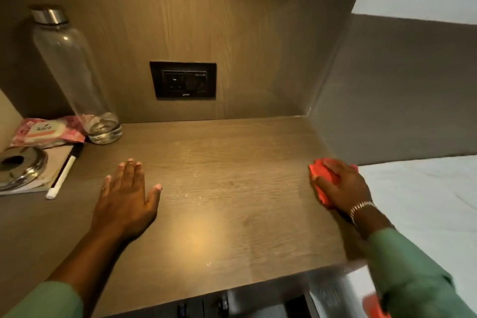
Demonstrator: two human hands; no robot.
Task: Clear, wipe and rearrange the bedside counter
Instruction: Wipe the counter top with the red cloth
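Right hand (340, 183) lies palm-down on a red cloth (324, 188), fingers curled over and pressing it flat at the desk's far right edge, just beside the bed (426, 201). The cloth's long axis runs roughly front to back, along that edge.

Left hand (126, 196) rests flat on the desk (232, 214), fingers spread apart, holding nothing; probably bracing.

Between the 2 hands the desk is bare wood with a scatter of pale specks and smears (191, 188), nearer the middle. That unwiped patch lies to the left of the cloth, so the coming stroke likely has to sweep leftward toward the left hand. The right hand is the only one on the cloth.

Moved-aside items crowd the left rear corner: clear bottle (69, 67) with a metal cap, upright; pink wipes packet (49, 131) touching its base; a notebook (51, 170) carrying a round metal lid (22, 166) and a white marker (64, 170) lying diagonally.

Judgement: clearing looks done, wiping under way, rearranging not yet begun.
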